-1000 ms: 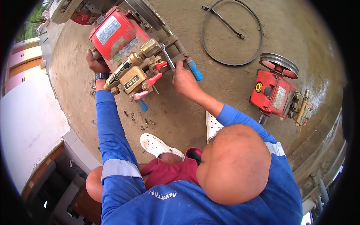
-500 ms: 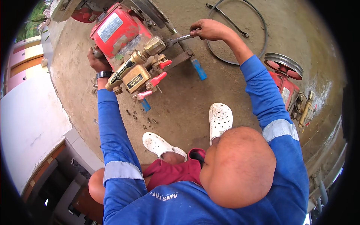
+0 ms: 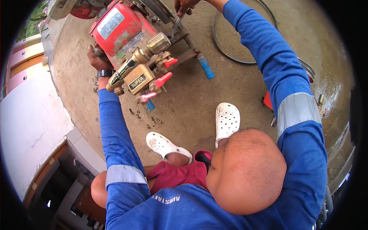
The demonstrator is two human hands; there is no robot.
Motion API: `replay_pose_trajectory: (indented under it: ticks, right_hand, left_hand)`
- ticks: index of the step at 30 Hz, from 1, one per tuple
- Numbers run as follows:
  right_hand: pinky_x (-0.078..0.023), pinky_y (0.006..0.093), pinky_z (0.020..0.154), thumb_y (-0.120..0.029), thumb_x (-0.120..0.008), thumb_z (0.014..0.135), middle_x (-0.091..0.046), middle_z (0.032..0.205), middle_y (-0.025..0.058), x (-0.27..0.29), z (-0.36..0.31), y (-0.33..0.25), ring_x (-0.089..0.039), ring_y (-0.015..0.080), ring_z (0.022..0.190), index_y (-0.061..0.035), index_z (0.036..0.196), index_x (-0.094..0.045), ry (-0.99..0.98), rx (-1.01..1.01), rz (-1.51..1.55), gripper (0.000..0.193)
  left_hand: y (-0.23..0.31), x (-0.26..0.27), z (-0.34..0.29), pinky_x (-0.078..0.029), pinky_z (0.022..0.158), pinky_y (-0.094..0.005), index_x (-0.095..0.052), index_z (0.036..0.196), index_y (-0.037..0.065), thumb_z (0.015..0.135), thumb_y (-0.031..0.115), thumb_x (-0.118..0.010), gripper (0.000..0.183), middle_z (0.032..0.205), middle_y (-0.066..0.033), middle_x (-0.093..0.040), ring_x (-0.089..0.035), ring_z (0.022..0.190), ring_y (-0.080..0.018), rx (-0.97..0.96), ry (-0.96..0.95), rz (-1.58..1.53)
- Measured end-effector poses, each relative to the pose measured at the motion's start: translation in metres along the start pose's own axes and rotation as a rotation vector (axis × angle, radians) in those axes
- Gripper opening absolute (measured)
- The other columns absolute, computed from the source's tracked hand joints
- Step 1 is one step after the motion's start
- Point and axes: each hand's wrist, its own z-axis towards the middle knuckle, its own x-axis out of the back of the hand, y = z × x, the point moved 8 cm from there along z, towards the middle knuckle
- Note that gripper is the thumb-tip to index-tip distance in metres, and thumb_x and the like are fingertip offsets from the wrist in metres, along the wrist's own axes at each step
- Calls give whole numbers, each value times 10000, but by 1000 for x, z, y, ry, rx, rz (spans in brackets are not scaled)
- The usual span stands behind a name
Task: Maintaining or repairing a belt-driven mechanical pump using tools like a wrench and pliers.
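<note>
A red pump (image 3: 134, 23) with a brass valve block (image 3: 138, 79) and red-handled taps (image 3: 163, 79) stands tilted on its frame in front of me. My left hand (image 3: 98, 57) is closed round a greyish rounded part at the pump's left side; its fingertips are partly hidden. At the top of the view my right hand (image 3: 185, 7) grips the end of a wrench (image 3: 176, 27). The wrench's jaw lies beside the brass hex fitting (image 3: 159, 43), over the metal frame; whether it sits on a nut I cannot make out.
Several loose bolts and nuts (image 3: 153, 120) lie on the concrete below the valve block. A black hose loop (image 3: 222, 50) rests to the right. Another red machine (image 3: 268, 100) is mostly hidden behind my right arm. A white wall (image 3: 34, 111) stands at the left.
My right hand has swung the wrench's handle up and away from me, from pointing right to pointing toward the top. My left hand stays at the pump's side.
</note>
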Motion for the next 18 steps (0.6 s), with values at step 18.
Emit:
replay_pose_trajectory:
  ticks: [18]
  right_hand:
    - [-533, 453, 858, -458, -665, 847, -736, 1038, 178, -27, -55, -20, -686, 375, 998, -103, 1078, -758, 460, -16, -60, 434]
  left_hand:
    - [-15, 12, 11, -499, 887, -375, -637, 995, 73, 976, 436, -481, 396, 991, -69, -691, -646, 932, -208, 64, -12, -131]
